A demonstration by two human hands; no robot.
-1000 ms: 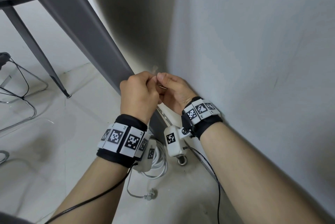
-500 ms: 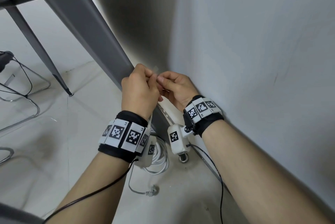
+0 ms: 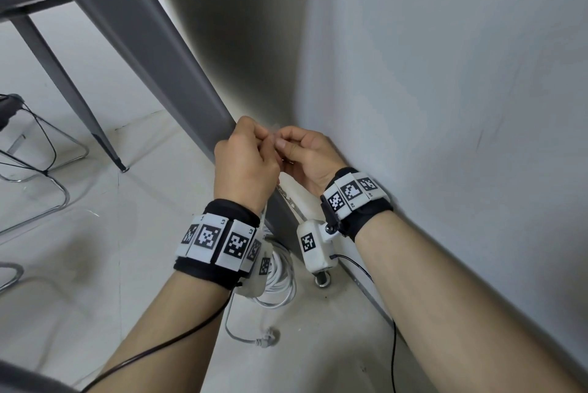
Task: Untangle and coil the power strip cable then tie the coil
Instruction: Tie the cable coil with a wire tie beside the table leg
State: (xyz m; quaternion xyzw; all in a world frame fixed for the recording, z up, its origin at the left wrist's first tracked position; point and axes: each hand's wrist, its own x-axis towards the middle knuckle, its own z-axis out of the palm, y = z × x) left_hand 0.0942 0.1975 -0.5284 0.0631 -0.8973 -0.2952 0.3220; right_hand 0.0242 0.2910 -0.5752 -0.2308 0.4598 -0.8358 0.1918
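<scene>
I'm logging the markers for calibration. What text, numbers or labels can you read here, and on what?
"R2": right wristband, beside a tag.
"L3" (probably): left wristband, blurred.
Another small code on the left wristband's top edge: too blurred to read.
The black-and-white square tags carry patterns, no words.

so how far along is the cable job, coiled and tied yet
Coiling looks done: the white cable lies in loops on the floor under the wrists, its plug trailing loose in front. In hand: the left hand and right hand pinch a thin, pale strip between them, probably the tie. Left: wrapping it round the coil; no tie shows there yet.
</scene>
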